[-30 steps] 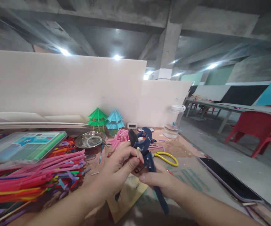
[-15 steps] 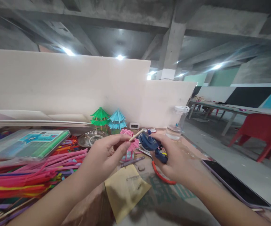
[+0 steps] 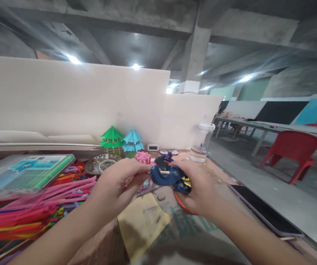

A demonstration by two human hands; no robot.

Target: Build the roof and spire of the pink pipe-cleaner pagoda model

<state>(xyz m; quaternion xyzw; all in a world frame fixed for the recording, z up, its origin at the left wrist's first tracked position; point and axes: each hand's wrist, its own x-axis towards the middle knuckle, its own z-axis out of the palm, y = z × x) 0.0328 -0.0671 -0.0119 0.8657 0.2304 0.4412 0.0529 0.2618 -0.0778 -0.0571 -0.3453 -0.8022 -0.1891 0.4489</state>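
Observation:
Pinched between the thumb and fingers of my left hand [image 3: 127,180] is a thin pale wooden stick [image 3: 164,172]. Its visible end lies across the curved jaw of a dark blue hand tool [image 3: 165,178], which looks like a small cutter. My right hand [image 3: 199,186] grips that tool by its handle, its fingers partly hidden behind it. Behind both hands stands a small pink stick-built model [image 3: 143,157], partly covered by my left hand and the tool. The red-handled tool [image 3: 184,206] lies on the table below my right hand.
Left are bundles of coloured pipe cleaners [image 3: 72,193], a clear plastic case [image 3: 26,171] and a metal dish [image 3: 92,165]. Green [image 3: 112,138] and blue paper pavilions [image 3: 133,138] stand behind. A yellow paper [image 3: 144,224] lies in front; a bottle [image 3: 201,145] and phone [image 3: 266,208] are right.
The stick has moved right, from beside the blue tool into its jaw. The tool has turned so its curved jaw shows. The view has shifted slightly right.

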